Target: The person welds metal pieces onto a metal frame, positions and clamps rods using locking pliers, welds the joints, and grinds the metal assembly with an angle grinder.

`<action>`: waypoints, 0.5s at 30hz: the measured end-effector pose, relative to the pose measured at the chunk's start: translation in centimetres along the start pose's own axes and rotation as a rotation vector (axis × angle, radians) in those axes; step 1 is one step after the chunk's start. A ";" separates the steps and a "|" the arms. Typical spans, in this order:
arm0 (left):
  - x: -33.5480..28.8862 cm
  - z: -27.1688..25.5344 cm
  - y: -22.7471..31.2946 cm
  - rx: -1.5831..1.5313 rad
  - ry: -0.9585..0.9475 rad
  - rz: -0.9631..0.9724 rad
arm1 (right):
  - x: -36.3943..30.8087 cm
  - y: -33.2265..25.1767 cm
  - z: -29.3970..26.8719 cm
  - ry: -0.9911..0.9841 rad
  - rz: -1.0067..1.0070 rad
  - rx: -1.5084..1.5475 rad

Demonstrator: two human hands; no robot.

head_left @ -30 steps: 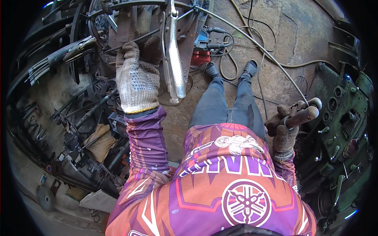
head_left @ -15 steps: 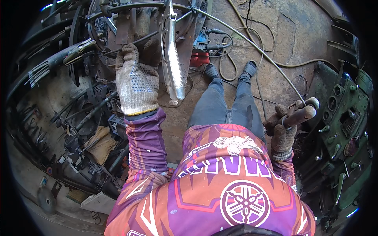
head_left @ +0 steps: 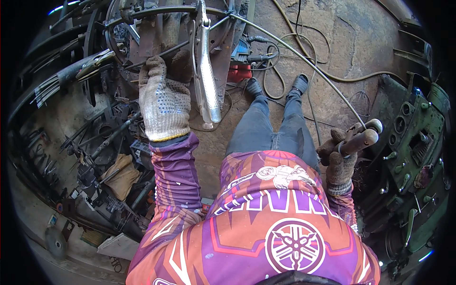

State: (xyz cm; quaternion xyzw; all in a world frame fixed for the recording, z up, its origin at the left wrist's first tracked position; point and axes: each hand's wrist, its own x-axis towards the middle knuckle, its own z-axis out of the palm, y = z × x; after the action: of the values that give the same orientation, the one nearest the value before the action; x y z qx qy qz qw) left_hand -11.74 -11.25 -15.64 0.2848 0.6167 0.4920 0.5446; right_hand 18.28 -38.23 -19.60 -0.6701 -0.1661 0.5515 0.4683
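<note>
My left hand, in a dotted knit glove, is closed around a thin dark metal rod at the upper left. Beside it, silver locking pliers hang from a curved metal bar, jaws at the top and handles down. My right hand, gloved too, is wrapped around a metal tool with two rounded bar ends. A long thin steel rod slants from the curved bar down to this tool; how the two join is hard to see. The glove hides part of the tool.
Right of me stands a green machine with knobs and levers. A hose and cables loop over the floor near my feet. A blue power device sits above a red object. Metal scrap and a tan cloth lie at left.
My right hand and the tool have shifted very slightly left. The left hand keeps its grip and has barely moved.
</note>
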 end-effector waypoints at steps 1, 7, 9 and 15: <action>-0.1 0.0 0.1 0.007 -0.006 0.002 | 0.0 0.1 -0.1 0.000 0.000 0.000; -0.1 0.3 0.2 0.011 0.028 -0.014 | -0.2 0.2 -0.2 0.016 0.016 -0.023; -0.4 0.7 0.4 -0.057 0.002 -0.022 | -0.2 0.4 -0.4 0.033 0.025 -0.026; -0.2 -0.4 0.0 0.607 -0.071 0.288 | -0.2 1.5 -1.6 0.029 0.015 -0.109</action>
State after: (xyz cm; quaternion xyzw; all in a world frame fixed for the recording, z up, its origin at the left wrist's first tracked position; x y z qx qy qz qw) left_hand -12.04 -11.51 -15.63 0.5350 0.6692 0.3477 0.3808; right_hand 19.22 -39.81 -20.75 -0.7038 -0.1840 0.5352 0.4294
